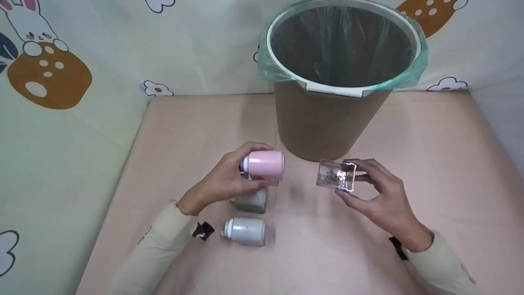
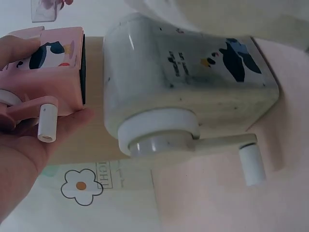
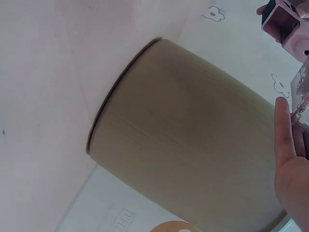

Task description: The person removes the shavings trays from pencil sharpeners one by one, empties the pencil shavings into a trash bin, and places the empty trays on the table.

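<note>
My left hand grips a pink crank pencil sharpener, held above the table with its crank side toward the wrist. In the right wrist view, a hollow slot shows in the pink sharpener. Between thumb and fingers, my right hand holds a clear shavings drawer with dark shavings inside. A gap separates the drawer from the sharpener. Two grey crank pencil sharpeners lie on the table: one partly hidden under my left hand, the other nearer me. One grey sharpener looms large in the left wrist view.
A brown waste bin with a white rim and a green plastic liner stands at the back of the pinkish table, just beyond my hands. Behind and to the left hangs a patterned cloth.
</note>
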Tool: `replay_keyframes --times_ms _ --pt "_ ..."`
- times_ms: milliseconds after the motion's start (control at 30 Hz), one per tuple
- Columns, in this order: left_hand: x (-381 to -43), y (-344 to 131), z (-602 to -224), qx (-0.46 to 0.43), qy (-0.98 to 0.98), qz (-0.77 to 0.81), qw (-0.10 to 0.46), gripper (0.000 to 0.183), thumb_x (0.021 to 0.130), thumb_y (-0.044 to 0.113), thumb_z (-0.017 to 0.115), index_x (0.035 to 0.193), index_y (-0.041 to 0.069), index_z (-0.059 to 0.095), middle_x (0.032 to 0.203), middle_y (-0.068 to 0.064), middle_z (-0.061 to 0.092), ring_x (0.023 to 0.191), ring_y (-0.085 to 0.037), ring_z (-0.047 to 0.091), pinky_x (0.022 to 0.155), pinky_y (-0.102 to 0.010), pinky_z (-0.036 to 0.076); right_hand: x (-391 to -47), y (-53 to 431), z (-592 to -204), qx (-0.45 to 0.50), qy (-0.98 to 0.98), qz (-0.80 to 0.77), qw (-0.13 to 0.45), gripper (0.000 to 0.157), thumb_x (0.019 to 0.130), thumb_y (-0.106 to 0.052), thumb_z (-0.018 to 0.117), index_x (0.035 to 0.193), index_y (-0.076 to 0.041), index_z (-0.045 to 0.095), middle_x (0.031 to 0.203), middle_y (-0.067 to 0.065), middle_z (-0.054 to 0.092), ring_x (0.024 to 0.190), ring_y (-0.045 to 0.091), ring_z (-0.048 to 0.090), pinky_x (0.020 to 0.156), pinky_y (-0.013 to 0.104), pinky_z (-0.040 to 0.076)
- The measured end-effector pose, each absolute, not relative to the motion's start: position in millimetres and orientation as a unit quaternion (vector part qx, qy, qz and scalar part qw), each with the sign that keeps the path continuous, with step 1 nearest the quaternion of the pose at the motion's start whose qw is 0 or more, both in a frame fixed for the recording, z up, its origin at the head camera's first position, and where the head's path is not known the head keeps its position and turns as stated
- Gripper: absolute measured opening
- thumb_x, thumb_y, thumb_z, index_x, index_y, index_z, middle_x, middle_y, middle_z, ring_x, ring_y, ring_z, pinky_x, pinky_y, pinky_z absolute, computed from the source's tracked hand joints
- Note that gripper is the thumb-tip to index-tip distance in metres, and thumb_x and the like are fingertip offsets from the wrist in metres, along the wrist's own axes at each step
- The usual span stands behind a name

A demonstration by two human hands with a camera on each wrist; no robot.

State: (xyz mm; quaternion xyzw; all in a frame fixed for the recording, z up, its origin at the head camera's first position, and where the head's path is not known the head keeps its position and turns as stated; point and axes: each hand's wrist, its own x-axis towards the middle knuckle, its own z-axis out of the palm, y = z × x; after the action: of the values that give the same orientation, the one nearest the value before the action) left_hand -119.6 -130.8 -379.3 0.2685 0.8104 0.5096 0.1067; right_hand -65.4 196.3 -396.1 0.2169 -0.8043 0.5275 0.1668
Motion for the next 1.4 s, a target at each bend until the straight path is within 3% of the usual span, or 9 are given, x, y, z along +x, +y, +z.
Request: replay_keyframes --times_ms 233,433,567,933,1400 --pt "-129.3 -139.3 -383.2 0.250 0.823 0.502 0.091 0.062 0.080 0.008 0.081 0.134 0.013 0.052 0.123 -0.011 0.066 0.097 -0.021 0.063 0.078 -0.032 0.054 -65.2 200.3 -382.5 0.247 -0.809 0.501 0.183 0.061 0.062 0.013 0.086 0.119 -0.002 0.069 0.104 0.010 0.070 0.090 0.007 0.067 0.084 0.014 0.055" --pt "-137.4 -149.3 -390.5 0.239 0.828 0.498 0.099 0.060 0.082 0.006 0.080 0.134 0.010 0.051 0.133 -0.008 0.061 0.111 -0.023 0.062 0.096 -0.039 0.052 -65.0 204.9 -366.0 0.272 -0.812 0.472 0.208 0.063 0.058 0.011 0.089 0.117 0.001 0.070 0.099 0.008 0.071 0.080 0.005 0.065 0.078 0.011 0.054" --pt "-142.3 -155.3 -395.5 0.224 0.825 0.505 0.118 0.062 0.082 0.008 0.081 0.136 0.011 0.050 0.135 -0.007 0.059 0.115 -0.025 0.060 0.100 -0.042 0.051 -65.5 206.3 -357.5 0.288 -0.809 0.466 0.213 0.063 0.056 0.011 0.090 0.116 0.002 0.070 0.098 0.008 0.071 0.081 0.005 0.065 0.079 0.011 0.053" --pt "-156.5 -166.1 -405.3 0.200 0.819 0.518 0.145 0.060 0.084 0.012 0.080 0.136 0.018 0.051 0.129 -0.009 0.059 0.107 -0.025 0.058 0.091 -0.038 0.051 -61.1 211.5 -336.4 0.294 -0.804 0.474 0.206 0.066 0.052 0.015 0.090 0.113 0.005 0.070 0.096 0.007 0.070 0.080 0.006 0.061 0.077 0.012 0.052" --pt "-172.9 -173.8 -422.7 0.180 0.842 0.490 0.132 0.059 0.081 0.009 0.081 0.131 0.018 0.051 0.127 -0.007 0.061 0.110 -0.025 0.060 0.096 -0.041 0.049 -66.0 219.6 -321.2 0.317 -0.794 0.470 0.220 0.068 0.049 0.020 0.087 0.113 0.010 0.068 0.094 0.009 0.068 0.079 0.003 0.062 0.079 0.011 0.052"
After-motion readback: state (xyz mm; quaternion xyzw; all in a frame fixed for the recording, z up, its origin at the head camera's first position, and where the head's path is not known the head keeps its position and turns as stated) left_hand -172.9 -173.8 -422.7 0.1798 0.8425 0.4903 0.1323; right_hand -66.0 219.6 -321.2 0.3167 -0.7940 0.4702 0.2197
